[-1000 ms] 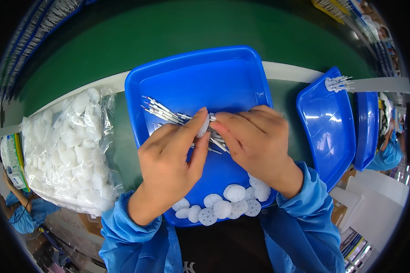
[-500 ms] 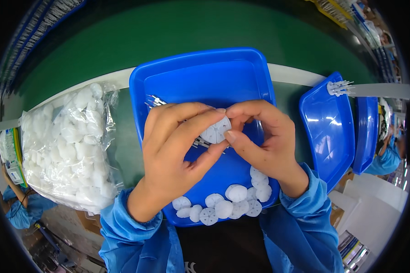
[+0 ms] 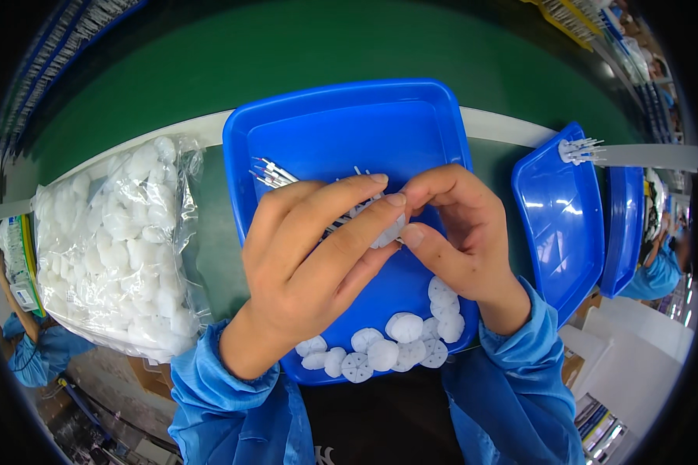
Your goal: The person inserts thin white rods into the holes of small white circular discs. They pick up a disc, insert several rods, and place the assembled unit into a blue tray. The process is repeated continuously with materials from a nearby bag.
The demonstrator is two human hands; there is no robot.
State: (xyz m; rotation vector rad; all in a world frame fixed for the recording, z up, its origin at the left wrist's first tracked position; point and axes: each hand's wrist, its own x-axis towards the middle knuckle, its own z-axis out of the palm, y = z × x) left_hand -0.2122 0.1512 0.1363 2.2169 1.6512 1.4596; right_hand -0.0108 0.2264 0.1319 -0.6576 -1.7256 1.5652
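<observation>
A white round disc with small holes (image 3: 390, 233) is pinched between my two hands above the blue tray (image 3: 349, 124). My left hand (image 3: 306, 252) has its fingers stretched across the disc and hides much of it. My right hand (image 3: 469, 236) grips the disc's right edge between thumb and fingertips. Thin pale pins (image 3: 358, 170) poke out beyond my left fingers; whether they sit in the disc is hidden. Beside my left knuckles, a bundle of thin white rods with dark tips (image 3: 273, 173) lies in the tray. Several similar white discs (image 3: 382, 355) line the tray's near and right edges.
Left of the tray stands a clear plastic bag full of white discs (image 3: 124, 248). To the right are a second blue tray (image 3: 554, 225) and a white disc bristling with rods (image 3: 578, 151) on a grey strip. Another person's blue sleeve (image 3: 46, 360) shows far left.
My left fingers have slid over the disc and now cover more of it. Thin pins have come into sight above them. My right hand keeps its pinch, shifted slightly.
</observation>
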